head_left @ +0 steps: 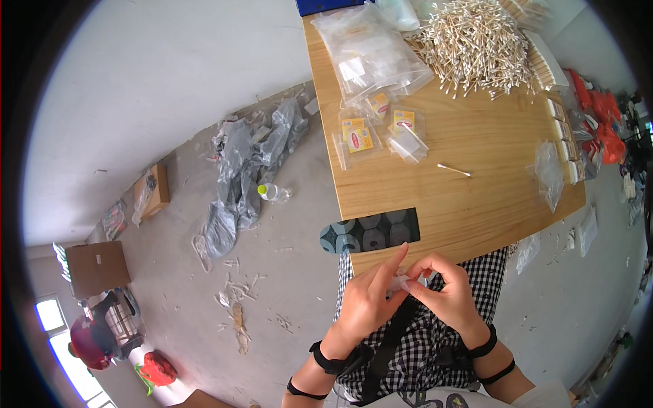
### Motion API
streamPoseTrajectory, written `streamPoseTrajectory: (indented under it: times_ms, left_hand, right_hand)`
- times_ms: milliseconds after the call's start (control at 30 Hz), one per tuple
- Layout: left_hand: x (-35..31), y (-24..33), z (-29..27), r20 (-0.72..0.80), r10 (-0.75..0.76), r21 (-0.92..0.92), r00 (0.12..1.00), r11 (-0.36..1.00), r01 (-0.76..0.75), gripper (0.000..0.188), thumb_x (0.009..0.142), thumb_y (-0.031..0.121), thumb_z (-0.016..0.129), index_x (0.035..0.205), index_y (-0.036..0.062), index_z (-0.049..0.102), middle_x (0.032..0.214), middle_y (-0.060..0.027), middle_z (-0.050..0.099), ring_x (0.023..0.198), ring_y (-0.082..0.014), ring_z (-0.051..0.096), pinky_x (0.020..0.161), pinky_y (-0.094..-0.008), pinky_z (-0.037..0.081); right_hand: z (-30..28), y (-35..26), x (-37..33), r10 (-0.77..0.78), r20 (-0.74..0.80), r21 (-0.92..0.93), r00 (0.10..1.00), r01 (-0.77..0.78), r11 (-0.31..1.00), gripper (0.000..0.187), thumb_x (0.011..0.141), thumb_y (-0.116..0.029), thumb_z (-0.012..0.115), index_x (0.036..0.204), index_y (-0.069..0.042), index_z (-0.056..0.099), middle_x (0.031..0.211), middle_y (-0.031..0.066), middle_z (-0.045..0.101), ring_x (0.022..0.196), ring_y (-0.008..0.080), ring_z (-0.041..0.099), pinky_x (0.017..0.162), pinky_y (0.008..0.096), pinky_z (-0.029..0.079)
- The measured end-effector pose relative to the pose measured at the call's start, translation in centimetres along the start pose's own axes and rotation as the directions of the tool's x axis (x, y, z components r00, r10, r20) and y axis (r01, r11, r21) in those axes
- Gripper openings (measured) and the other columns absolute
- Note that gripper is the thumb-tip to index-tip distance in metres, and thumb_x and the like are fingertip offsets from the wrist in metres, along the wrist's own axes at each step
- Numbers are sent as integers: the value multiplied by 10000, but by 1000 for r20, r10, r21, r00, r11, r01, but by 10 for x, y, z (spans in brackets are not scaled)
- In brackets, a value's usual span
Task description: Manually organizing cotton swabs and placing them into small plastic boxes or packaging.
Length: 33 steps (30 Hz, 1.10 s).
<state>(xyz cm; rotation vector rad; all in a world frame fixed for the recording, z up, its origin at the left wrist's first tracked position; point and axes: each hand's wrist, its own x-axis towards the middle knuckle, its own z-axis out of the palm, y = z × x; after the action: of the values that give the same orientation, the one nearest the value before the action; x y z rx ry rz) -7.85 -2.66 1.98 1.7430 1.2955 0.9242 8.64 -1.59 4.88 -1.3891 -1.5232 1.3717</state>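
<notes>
A small piece of whitish, see-through plastic (396, 284), perhaps a small bag, is pinched between my two hands just off the table's near edge, above my lap. My left hand (367, 299) grips it with the thumb side, its index finger pointing up. On the other side my right hand (445, 292) has thumb and index finger closed on it. Fingers partly hide its shape. Beyond my hands, a dark strip with a round pattern (374, 231) overhangs the table's left edge. A lone cotton swab (454, 170) lies farther out on the wood.
The wooden table (476, 211) holds a large pile of cotton swabs (473, 44), a big clear bag (367, 51), small bags with yellow cards (357, 136), several small boxes (564, 139) and an empty clear bag (548, 173). Grey plastic sheeting (241, 170) and a bottle (274, 192) lie on the floor.
</notes>
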Motion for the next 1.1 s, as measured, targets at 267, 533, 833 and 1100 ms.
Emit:
streamPoseTrajectory:
  times_ms: [267, 533, 833, 1100]
  left_hand:
    - [1, -5, -1, -95, 42, 177, 995, 984, -25, 718, 627, 133, 811, 1291, 92, 539, 818, -51, 624, 666, -226, 630, 559, -298, 507]
    - [-9, -24, -31, -237, -103, 196, 966, 969, 151, 513, 596, 83, 828, 1078, 71, 651, 846, -69, 615, 717, -213, 599, 595, -301, 481]
    - [-19, -69, -73, -299, -280, 410, 912, 825, 388, 530, 568, 206, 859, 1001, 73, 585, 819, -41, 527, 780, -236, 532, 720, -366, 453]
    - [-22, -76, -65, -223, -261, 318, 939, 891, 323, 457, 599, 217, 860, 942, 79, 591, 852, -47, 562, 814, -241, 536, 762, -383, 436]
  right_hand:
    - [15, 12, 0, 123, -17, 140, 992, -119, 983, 141, 826, -60, 700, 853, -2, 575, 788, 31, 635, 732, 98, 563, 688, 243, 440]
    - [17, 13, 9, 230, -88, 380, 969, -181, 907, 136, 884, -61, 659, 895, -9, 534, 859, 29, 608, 808, 90, 611, 728, 231, 480]
    - [-1, 24, 7, 218, -130, 394, 967, -152, 907, 137, 890, -66, 651, 886, -25, 521, 853, 34, 601, 818, 98, 599, 763, 245, 487]
    - [-49, 52, 10, 156, -454, 172, 877, -86, 981, 127, 886, -47, 647, 902, -20, 524, 837, 13, 552, 779, 71, 532, 720, 218, 458]
